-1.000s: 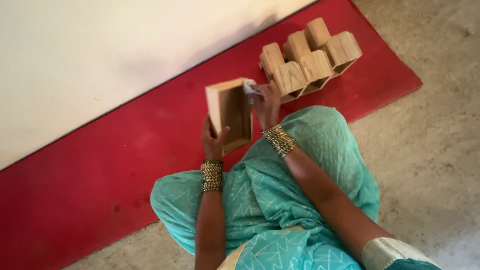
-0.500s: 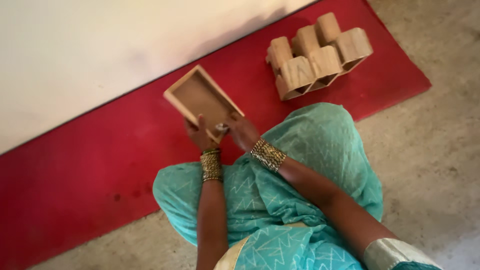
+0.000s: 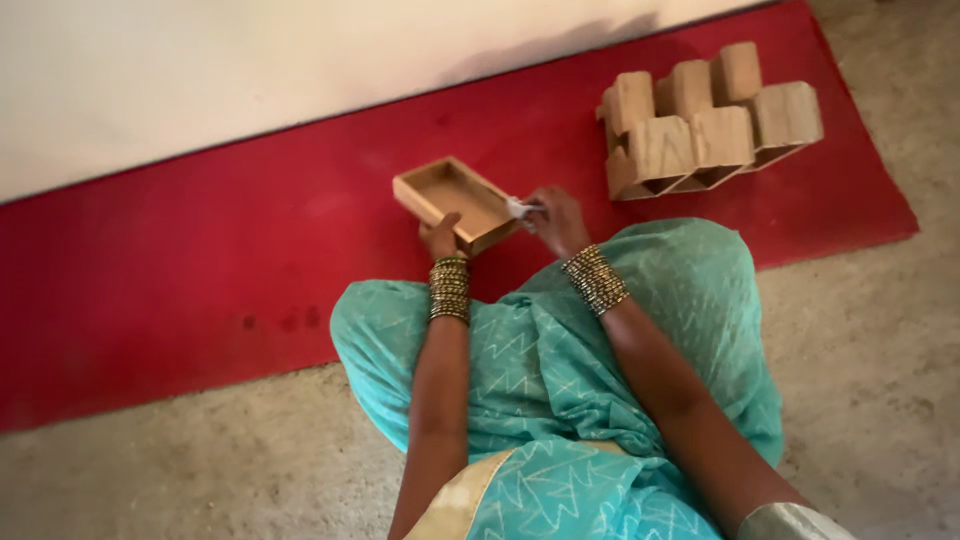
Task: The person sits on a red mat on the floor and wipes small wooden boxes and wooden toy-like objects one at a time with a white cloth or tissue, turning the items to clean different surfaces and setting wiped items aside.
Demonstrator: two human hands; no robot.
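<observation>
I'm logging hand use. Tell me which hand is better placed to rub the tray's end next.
Right, probably. The right hand holds a small white pad at the wooden tray end, while the left hand grips its near edge, steadying it.

A shallow rectangular tray of light tan wood (image 3: 455, 203) is seen on a plain red mat (image 3: 200, 270). A small white scrap of cloth or paper (image 3: 522, 209) is noted at the tray's near right corner. Turquoise fabric with a pale zigzag line pattern (image 3: 560, 370) is recorded. Stacked bangles, gold and dark (image 3: 449, 290), are observed. Tan wooden hexagonal boxes (image 3: 710, 120) sit near the mat's right edge. Speckled grey-beige floor (image 3: 180, 470) is noted.
</observation>
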